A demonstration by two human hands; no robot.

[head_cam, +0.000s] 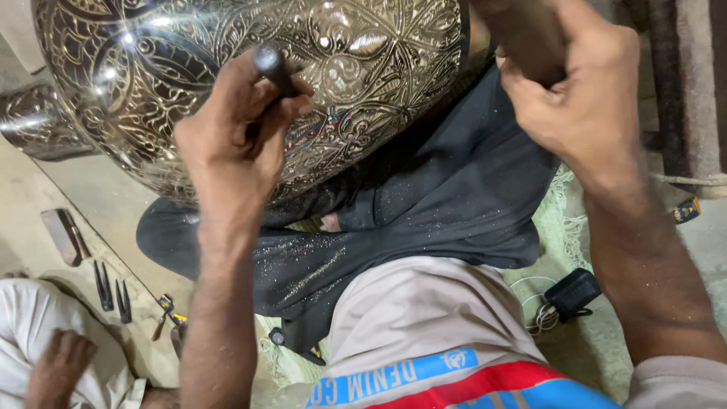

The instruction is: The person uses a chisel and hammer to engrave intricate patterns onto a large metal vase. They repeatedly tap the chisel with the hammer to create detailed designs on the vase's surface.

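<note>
The left hand point(235, 144) grips a chisel point(273, 68) against the engraved metal bowl point(227, 60) resting on the lap, mostly patterned already, while the right hand point(583, 98) clenches a hammer handle point(522, 34).

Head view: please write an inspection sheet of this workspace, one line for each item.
Surface: pale floor with a green fringed mat; metal specks on the dark trousers.
Job's things: large engraved metal vessel resting against the lap; dark punch; brown handle, its head out of view.
Clutter: brown block, pointed tools, small yellow-handled tool.
Grippers: left hand shut on the punch, its tip against the vessel; right hand shut on the handle.
Cables: black charger with coiled white cable.
Surroundings: another person's hand on white cloth at lower left; post at right.
</note>
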